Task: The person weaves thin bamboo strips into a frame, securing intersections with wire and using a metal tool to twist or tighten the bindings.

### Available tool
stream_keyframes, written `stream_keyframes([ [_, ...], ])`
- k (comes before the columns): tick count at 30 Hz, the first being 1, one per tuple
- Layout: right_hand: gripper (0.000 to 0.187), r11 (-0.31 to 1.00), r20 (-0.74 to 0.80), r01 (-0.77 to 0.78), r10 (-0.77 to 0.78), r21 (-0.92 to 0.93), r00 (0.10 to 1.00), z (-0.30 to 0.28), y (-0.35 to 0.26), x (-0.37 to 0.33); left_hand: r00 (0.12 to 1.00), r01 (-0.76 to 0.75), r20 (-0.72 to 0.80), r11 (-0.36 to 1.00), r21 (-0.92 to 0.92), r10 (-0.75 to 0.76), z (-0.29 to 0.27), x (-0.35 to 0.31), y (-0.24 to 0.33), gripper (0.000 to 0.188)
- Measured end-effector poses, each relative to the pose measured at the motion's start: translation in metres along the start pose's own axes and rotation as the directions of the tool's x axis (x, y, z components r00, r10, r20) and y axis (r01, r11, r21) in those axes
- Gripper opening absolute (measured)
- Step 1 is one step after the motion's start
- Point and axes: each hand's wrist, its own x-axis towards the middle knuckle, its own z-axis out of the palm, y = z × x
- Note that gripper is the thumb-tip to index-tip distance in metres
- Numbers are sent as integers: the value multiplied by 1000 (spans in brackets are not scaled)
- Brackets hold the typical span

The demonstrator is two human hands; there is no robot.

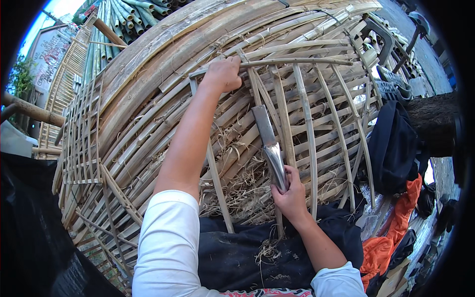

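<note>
My left hand (225,74) is closed in a fist around a thin bamboo crosspiece (297,61) at the far end of a bamboo slat frame. Long bamboo slats (307,114) run from that crosspiece toward me, side by side with gaps between them. Lower and to the right, my right hand (292,195) is wrapped around the shiny metal handle of a knife (263,125) with a broad, flat, blunt-ended blade. The blade points away from me and lies over the slats, below my left hand; whether it touches them I cannot tell.
Split bamboo strips (148,84) are stacked beyond and under the frame, with curled shavings (237,148) on them. A small bamboo lattice (81,133) stands at the left. Dark cloth (237,257) covers my lap. Orange cloth (383,247) and a log (433,121) are at the right.
</note>
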Motion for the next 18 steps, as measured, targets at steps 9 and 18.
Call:
stream_keyframes([
  [9, 65, 985, -98, 169, -171, -29, 980, -12, -29, 40, 998, 60, -32, 998, 20, -59, 12, 4, -6, 38],
  [18, 57, 976, -67, 192, -200, -106, 978, -1, -64, 136, 998, 58, -19, 998, 23, -58, 13, 5, -7, 38],
])
